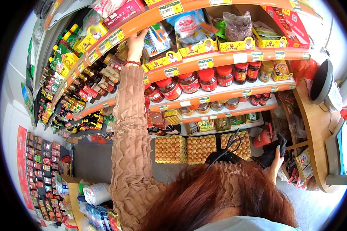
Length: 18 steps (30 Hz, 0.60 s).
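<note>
Our left hand (137, 43) is at the far shelf (223, 59), just left of a white-and-blue bag (157, 40); with its fingers hidden, we can't tell its grip. Our right hand (274, 166) clutches black cloth (269, 157), near right. A wrist knock could tip the bag.

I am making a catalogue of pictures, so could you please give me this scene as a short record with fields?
left hand: raised at the upper shelf, beside a blue-and-white packet; grip unclear
right hand: low at the right, holding a black cloth-like item
under the upper shelf: red-lidded jars
left side: rows of dark bottles
lower down: brown eggs
far right: wooden counter
</note>
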Tool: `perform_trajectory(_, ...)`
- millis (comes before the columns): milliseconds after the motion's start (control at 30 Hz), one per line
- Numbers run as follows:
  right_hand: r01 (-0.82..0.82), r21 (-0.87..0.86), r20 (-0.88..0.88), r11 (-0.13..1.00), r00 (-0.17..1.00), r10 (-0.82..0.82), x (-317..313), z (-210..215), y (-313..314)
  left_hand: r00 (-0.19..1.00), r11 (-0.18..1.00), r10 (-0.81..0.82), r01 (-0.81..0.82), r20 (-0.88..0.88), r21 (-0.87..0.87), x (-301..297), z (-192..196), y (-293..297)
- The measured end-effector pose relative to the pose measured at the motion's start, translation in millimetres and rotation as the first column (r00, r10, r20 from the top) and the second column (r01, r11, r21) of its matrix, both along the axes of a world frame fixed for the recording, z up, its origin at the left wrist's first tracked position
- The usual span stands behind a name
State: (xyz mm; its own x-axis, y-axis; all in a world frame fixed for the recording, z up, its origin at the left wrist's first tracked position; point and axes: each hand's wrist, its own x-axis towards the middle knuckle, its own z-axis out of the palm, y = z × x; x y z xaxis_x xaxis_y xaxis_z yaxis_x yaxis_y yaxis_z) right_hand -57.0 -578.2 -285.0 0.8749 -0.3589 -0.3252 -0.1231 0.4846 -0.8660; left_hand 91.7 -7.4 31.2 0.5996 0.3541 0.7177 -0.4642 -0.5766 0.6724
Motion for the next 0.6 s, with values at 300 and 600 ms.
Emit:
perform_trajectory(300, -0.038, 0.014, -0.023, 0.999, 0.999, 0.038, 4.3, -16.3, -7.6, 1.0, 0.997, 0.016, -0.015, -0.019, 0.069, 23.8, -6.6, -0.2)
perform_trajectory(600, -0.029, 0.029, -0.03, 0.999, 0.999, 0.03, 8.2, -18.9, -7.7, 0.825, 0.482, 0.485, -0.528, 0.288, 0.7, 11.8, -10.9, -67.8)
